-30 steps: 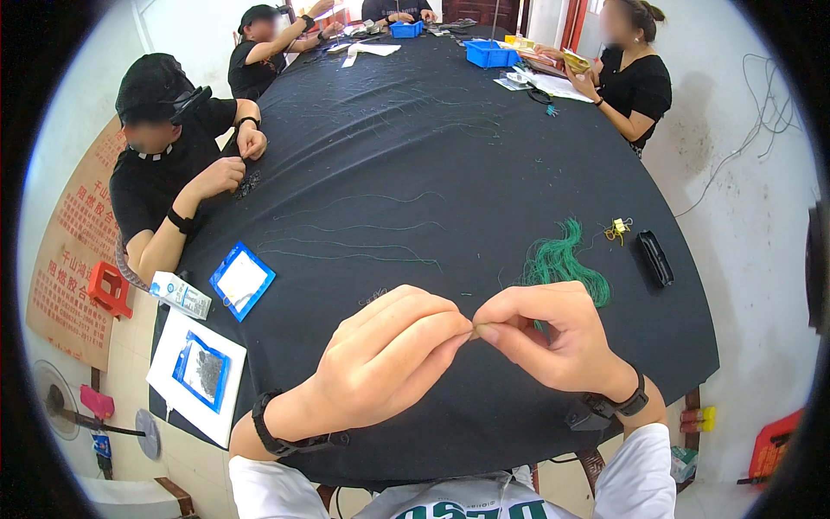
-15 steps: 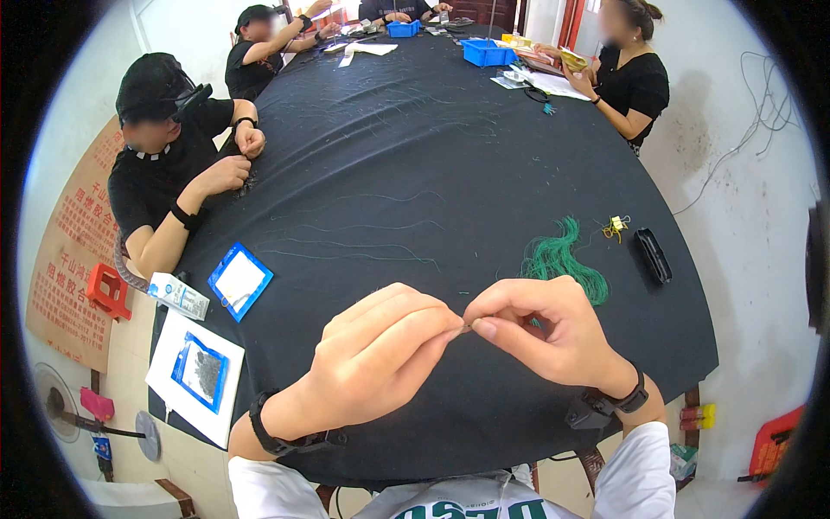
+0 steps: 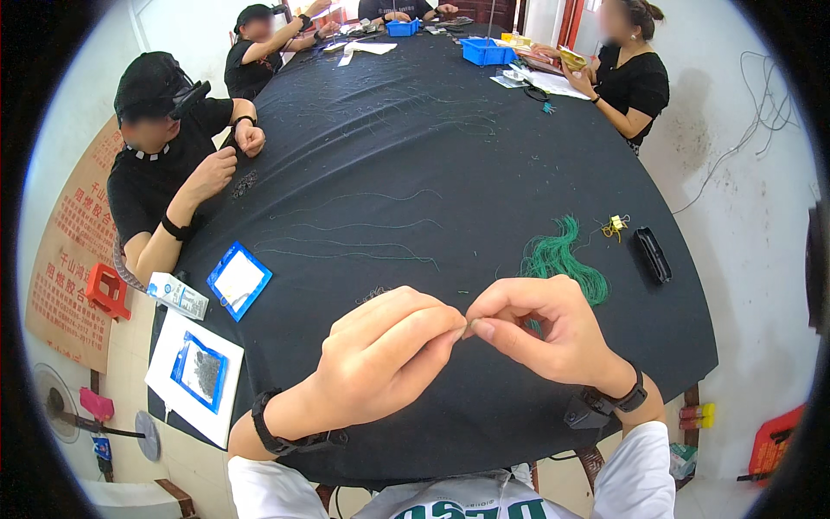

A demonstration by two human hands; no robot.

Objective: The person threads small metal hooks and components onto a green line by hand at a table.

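Note:
My left hand (image 3: 380, 350) and my right hand (image 3: 545, 333) meet fingertip to fingertip over the near part of the black-covered table. Both are closed in a pinch. Whatever lies between the fingertips is tiny and mostly hidden, so its kind cannot be made out. Just beyond my right hand lies a bundle of green threads (image 3: 553, 255), its near end partly covered by that hand. A small dark heap of fine pieces (image 3: 373, 294) shows past the knuckles of my left hand. Farther off, several single green threads (image 3: 354, 227) are stretched out on the cloth.
Right of the bundle are a yellow binder clip (image 3: 616, 227) and a black case (image 3: 652, 256). At left lie a blue-edged packet (image 3: 239, 281), a carton (image 3: 178, 296) and a pouch of dark bits (image 3: 204, 370) on a white sheet. Co-workers sit around the table; blue trays (image 3: 488, 54) stand far off.
My left hand has shifted slightly down, and the dark heap beyond it now shows. My right hand has hardly moved. The co-worker at left has raised one hand off the table.

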